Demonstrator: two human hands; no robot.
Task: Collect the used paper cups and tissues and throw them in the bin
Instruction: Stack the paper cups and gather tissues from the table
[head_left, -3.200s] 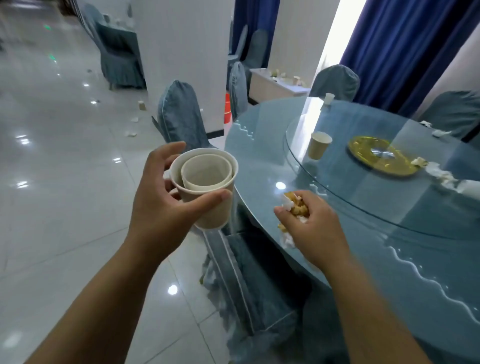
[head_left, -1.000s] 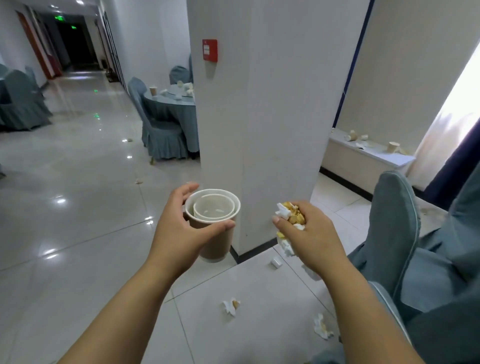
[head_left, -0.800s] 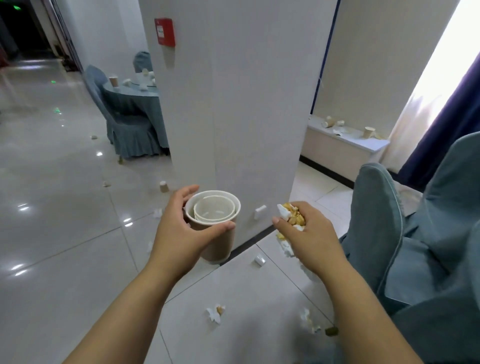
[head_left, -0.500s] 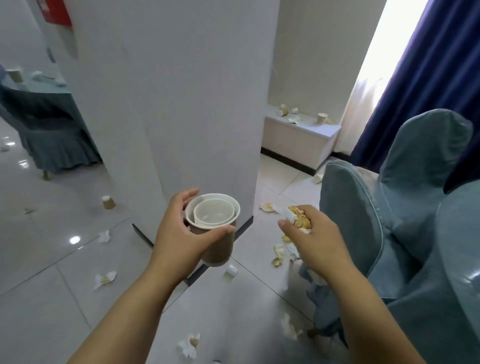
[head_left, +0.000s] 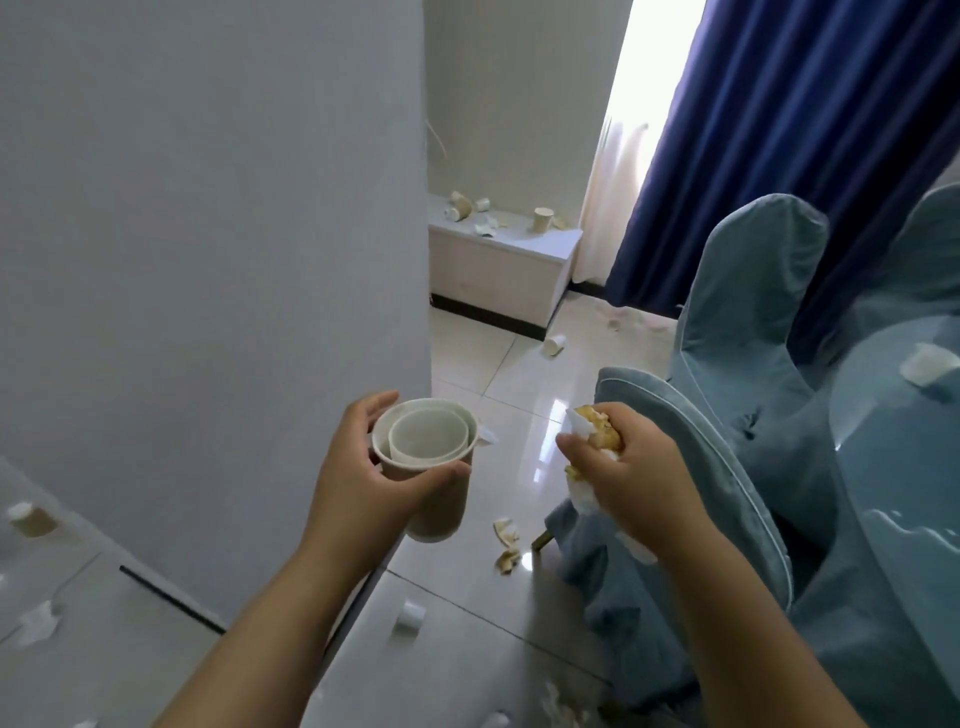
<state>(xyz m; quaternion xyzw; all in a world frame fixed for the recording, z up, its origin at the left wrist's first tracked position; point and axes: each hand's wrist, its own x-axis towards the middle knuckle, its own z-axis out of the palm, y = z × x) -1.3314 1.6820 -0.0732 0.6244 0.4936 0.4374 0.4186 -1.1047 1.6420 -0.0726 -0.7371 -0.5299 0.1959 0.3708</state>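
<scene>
Pale glossy floor tiles (head_left: 519, 374) run between a wide white pillar (head_left: 208, 260) on the left and blue-covered chairs (head_left: 727, 467) on the right, with a dark blue curtain (head_left: 779, 130) at the far right. Near the middle, the left hand (head_left: 363, 483) holds the stacked paper cups (head_left: 426, 467) upright, its grip wrapped around the outer cup, thumb across the near side. A smaller cup sits nested inside. Just right of them, the right hand (head_left: 634, 478) has its grip pressed together around crumpled tissues (head_left: 592, 431) stained yellow, some white paper sticking out above and below the fist. Loose cups and tissue scraps litter the floor. On a low far cabinet (head_left: 498, 265) stand more cups (head_left: 543, 218). A tabletop (head_left: 893, 467) at the right edge carries a tipped cup (head_left: 927, 366).
</scene>
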